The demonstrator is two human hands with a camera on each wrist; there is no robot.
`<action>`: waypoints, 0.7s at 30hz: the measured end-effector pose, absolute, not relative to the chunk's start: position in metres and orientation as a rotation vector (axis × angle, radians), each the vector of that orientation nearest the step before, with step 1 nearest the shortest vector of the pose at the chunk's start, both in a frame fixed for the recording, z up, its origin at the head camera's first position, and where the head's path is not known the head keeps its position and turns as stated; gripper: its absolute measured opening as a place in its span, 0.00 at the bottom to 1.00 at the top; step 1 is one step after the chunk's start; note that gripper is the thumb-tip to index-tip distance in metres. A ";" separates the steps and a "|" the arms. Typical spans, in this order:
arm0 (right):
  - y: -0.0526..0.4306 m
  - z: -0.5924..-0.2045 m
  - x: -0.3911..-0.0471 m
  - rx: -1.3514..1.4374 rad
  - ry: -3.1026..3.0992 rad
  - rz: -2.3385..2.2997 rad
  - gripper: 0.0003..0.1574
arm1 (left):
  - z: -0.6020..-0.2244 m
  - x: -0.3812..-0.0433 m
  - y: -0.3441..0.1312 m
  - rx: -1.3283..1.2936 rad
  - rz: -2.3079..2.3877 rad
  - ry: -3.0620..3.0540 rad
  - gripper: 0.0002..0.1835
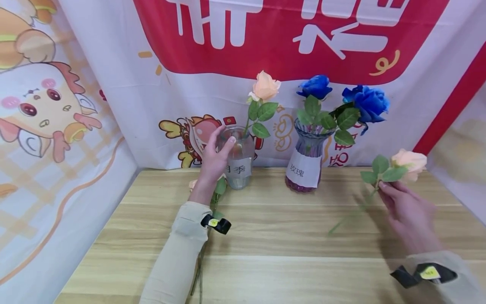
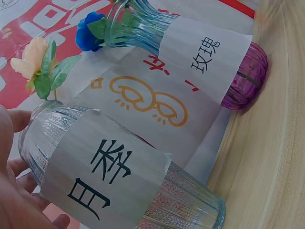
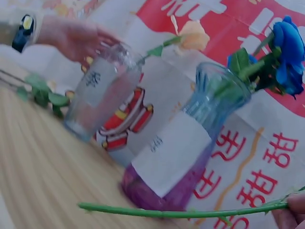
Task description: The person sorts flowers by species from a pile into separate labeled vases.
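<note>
My left hand [image 1: 215,159] grips the neck of a clear glass vase [image 1: 246,148], thumb and fingers curled round it just below the rim. A paper label with black characters [image 2: 102,167] is on that vase, and one peach rose [image 1: 266,86] leans out of it to the right. On the right, my right hand [image 1: 411,213] pinches another peach rose [image 1: 411,162] by its stem near the leaves, over the table. Its bare green stem [image 3: 181,213] points left, and in the right wrist view it crosses before the base of the blue-purple vase [image 3: 207,102].
Two blue roses [image 1: 370,104] stand in the labelled blue-purple vase, right of the clear one. Partly hidden under my left forearm, more leafy stems [image 1: 220,186] with a peach bloom lie on the wooden table [image 1: 265,236]. A printed cloth [image 1: 125,84] hangs behind.
</note>
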State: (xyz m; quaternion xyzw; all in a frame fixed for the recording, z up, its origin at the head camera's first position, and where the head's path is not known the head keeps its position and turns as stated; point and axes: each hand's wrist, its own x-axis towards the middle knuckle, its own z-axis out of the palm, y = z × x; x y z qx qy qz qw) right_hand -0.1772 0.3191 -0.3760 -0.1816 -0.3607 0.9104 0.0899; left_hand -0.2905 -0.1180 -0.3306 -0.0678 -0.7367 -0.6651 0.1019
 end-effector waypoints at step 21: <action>0.239 -0.347 -0.195 -0.550 -0.660 2.365 0.33 | -0.331 -0.290 -0.117 -0.186 -1.961 -2.181 0.35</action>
